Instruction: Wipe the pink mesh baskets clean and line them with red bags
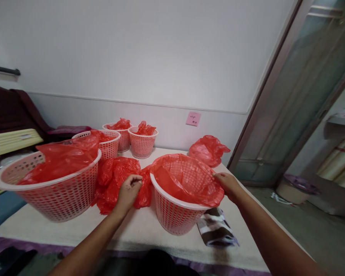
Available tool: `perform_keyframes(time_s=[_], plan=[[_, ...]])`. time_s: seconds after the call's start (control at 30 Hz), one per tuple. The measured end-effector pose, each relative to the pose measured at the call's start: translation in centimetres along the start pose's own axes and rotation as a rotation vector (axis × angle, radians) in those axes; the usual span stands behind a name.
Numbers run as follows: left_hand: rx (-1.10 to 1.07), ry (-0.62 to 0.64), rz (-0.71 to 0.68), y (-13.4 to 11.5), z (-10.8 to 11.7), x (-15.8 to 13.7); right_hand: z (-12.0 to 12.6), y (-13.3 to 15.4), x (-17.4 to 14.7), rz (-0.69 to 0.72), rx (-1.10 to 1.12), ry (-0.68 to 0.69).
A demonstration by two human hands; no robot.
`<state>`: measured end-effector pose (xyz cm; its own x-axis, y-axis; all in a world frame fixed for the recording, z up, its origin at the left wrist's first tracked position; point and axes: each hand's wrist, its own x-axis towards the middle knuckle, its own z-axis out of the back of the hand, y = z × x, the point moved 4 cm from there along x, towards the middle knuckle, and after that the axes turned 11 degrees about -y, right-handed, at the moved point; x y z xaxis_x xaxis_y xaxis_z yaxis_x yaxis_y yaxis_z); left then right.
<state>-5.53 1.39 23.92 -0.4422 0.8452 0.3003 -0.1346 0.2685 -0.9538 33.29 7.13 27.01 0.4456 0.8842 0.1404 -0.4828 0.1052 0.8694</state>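
A white perforated plastic basket [176,219] stands in front of me, lined with a red plastic bag [186,178] whose edge is folded over most of the rim. White rim shows bare at the near left. My right hand [227,184] pinches the bag's edge at the basket's right side. To the left of the basket, my left hand [130,191] is held with its fingers curled in and nothing visible in them. Just behind it lies a heap of crumpled red plastic bags [113,184]. A folded checked cloth [217,228] rests beside the basket's base, at the right.
A larger basket [66,199] with a red bag inside stands at left. Several smaller baskets [143,145] with red bags are behind. A bunched red bag [208,150] lies by the wall. The white-covered table [140,234] ends at right, with a bin [294,191] on the floor beyond.
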Motion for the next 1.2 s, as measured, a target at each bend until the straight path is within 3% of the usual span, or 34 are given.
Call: perform_keyframes(time_s=[0.07,0.2,0.33,0.4,0.47,0.57,0.67,0.97,1.2], plan=[[0.102,0.039,-0.216,-2.1,0.2,0.4,-0.1,-0.1,-0.7,-0.038,0.076,0.017],[0.266,0.296,-0.592,-6.3,-1.2,1.0,0.5,-0.4,-1.5,-0.041,0.171,-0.021],[0.412,0.509,-0.818,-8.2,-3.0,1.2,2.6,-0.7,-2.6,0.029,0.191,-0.259],[0.476,0.561,-0.886,-8.3,-3.7,1.3,3.8,0.0,-4.3,0.197,0.153,-0.389],[0.533,0.574,-0.949,-8.2,-4.0,1.2,4.3,1.4,-7.2,0.504,0.066,-0.404],[0.58,0.547,-1.021,-8.3,-4.0,0.9,3.6,3.5,-12.0,0.952,-0.075,-0.21],[0.576,0.516,-1.058,-8.3,-3.6,0.4,2.8,4.2,-15.0,1.167,-0.156,-0.088],[0.48,0.354,-1.071,-5.8,-1.6,-1.7,2.1,3.0,-15.8,1.27,-0.155,-0.105],[0.475,0.338,-1.041,-3.6,-1.5,-2.8,1.9,2.7,-16.0,1.259,-0.081,-0.171]])
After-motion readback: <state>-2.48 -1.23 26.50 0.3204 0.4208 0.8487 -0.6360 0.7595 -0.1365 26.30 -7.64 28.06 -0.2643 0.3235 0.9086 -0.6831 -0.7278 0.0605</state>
